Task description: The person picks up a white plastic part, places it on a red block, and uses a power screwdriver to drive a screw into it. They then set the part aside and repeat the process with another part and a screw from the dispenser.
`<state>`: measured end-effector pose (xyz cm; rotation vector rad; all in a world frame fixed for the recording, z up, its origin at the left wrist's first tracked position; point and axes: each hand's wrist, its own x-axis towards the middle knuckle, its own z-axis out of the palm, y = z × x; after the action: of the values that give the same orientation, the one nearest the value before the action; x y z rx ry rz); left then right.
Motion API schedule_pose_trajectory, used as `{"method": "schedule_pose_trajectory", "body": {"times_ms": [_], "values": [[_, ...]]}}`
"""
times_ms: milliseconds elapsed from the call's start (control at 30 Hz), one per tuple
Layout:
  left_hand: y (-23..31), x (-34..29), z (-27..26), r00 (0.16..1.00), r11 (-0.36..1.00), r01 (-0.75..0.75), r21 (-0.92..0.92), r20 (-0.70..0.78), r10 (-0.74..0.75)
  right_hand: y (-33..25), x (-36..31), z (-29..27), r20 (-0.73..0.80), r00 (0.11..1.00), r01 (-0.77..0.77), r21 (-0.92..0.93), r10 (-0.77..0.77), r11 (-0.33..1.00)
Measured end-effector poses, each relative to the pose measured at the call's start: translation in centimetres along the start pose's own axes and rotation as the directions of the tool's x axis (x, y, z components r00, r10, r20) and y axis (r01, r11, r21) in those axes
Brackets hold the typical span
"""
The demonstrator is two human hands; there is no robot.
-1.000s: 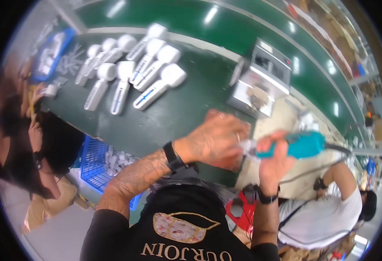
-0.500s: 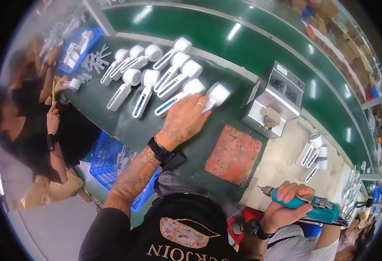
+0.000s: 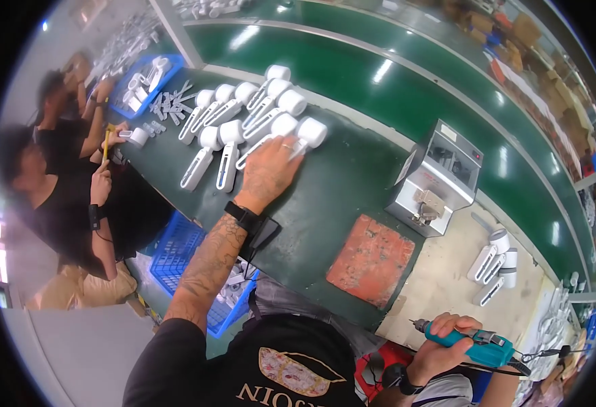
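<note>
My left hand (image 3: 269,171) reaches over the dark green bench, closed round the handle of a white shower head (image 3: 311,132) at the right end of a group of similar ones. Its handle is mostly hidden under my fingers. Close beside it lies another white shower head (image 3: 284,125), partly covered by my hand. More shower heads (image 3: 228,158) with slotted handles lie in rows to the left, some with a blue strip in the slot. At lower right my right hand (image 3: 447,344) is wrapped round a teal electric screwdriver (image 3: 489,349), its bit pointing left.
A reddish worn plate (image 3: 371,260) lies on the bench in front of a grey machine (image 3: 437,180). Several shower heads (image 3: 491,261) rest on the pale board (image 3: 440,271) at right. Co-workers sit at left near a blue tray (image 3: 176,61); a blue basket (image 3: 169,254) stands below the bench.
My left hand has carried the shower head leftward, up against the group. The right hand still holds the electric screwdriver, and the whole view has shifted slightly.
</note>
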<state>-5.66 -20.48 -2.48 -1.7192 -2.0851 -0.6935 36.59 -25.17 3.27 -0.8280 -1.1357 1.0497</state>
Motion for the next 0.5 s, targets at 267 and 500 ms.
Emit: {"method": "schedule_pose_trajectory", "body": {"times_ms": [267,500], "values": [[-1.5,0.1,-0.1,1.0,0.996,0.012,0.087,-0.008,-0.011,1.7,-0.1,-2.3,0.035,0.999,0.02,0.013,-0.02,1.0],[-2.4,0.0,0.1,0.998,0.984,0.06,0.168,-0.001,-0.061,1.8,0.1,-3.3,0.022,1.0,-0.002,0.024,0.002,1.0]]}}
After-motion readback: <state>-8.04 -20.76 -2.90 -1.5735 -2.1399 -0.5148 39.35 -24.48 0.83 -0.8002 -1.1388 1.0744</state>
